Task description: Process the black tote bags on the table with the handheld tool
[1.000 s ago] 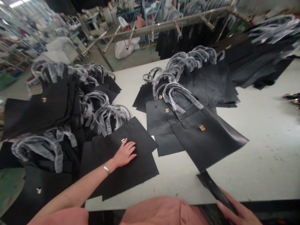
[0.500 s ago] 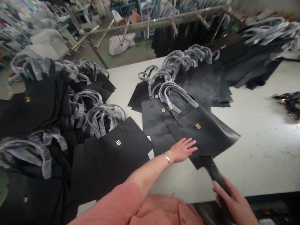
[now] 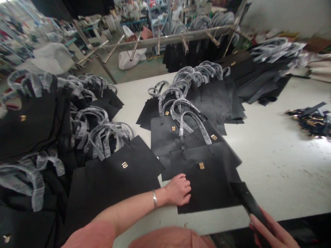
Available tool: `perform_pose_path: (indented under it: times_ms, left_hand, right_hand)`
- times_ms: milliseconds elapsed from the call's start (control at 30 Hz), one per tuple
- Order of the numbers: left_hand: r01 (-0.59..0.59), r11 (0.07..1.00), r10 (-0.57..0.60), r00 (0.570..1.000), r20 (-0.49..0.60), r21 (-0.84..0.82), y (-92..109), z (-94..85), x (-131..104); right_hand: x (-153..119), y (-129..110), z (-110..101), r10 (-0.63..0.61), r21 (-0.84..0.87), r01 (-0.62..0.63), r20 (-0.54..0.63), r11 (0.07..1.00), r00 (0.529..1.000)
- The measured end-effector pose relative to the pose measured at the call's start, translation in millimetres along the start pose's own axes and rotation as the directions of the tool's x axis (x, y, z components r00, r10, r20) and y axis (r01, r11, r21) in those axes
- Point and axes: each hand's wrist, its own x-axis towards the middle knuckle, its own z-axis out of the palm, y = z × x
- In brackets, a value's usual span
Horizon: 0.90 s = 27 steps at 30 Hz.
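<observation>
Left hand: curled loosely, knuckles up, at the left edge of the front bag panel; whether the fingers pinch it or only press on it cannot be told.
Right hand: closed around the near end of a long dark strip.
Dark strip: runs forward and leftward from the right hand's grip, its far end meeting the front bag panel's right edge.
Front bag panel: black, lying flat between the two hands, touched by the left hand.
Gold plate: on that panel, beyond the left hand and to its right.
Wrapped handles: a film-covered loop rising from the panel's far edge, well beyond the left hand.
Bracelet: silver, on the left wrist just behind the hand.
Left pile: more black panels to the left of the left hand.
Strap heap: dark pieces with gold fittings, beyond the right hand and to its right.
Table: pale, bare around the right side of the panel.
Metal rack: far beyond both hands.
</observation>
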Motion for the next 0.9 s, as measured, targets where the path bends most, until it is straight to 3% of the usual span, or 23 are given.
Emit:
perform_pose_path:
  times_ms: [100,200,267,433,567,900]
  left_hand:
    - [0.045,0.999,-0.045,0.999,-0.014,0.0,7,-1.9,35]
    - [-0.028,0.999,0.032,0.994,-0.108,0.043,10,-0.1,79]
    - [-0.053,0.994,0.064,0.992,-0.113,0.098,13,5.0,95]
    - [-0.05,0.991,0.054,0.998,-0.027,0.127,27,21.0,76]
    - [-0.019,0.996,0.021,1.0,-0.015,0.085,37,22.5,60]
    - [-0.015,0.998,0.016,1.0,-0.013,0.06,37,20.1,63]
  right_hand:
    - [1,-19,6,-0.039,-0.012,0.039,0.032,0.999,0.999]
    - [14,-33,14,-0.075,-0.003,0.075,0.037,0.997,0.996]
    - [26,-39,21,-0.093,-0.032,0.094,0.055,0.995,0.994]
    - [46,-55,38,-0.086,-0.074,0.101,0.185,0.992,0.979]
    - [51,-67,48,-0.052,-0.072,0.07,0.227,0.995,0.972]
    - [86,-107,69,-0.061,-0.138,0.097,0.245,0.986,0.968]
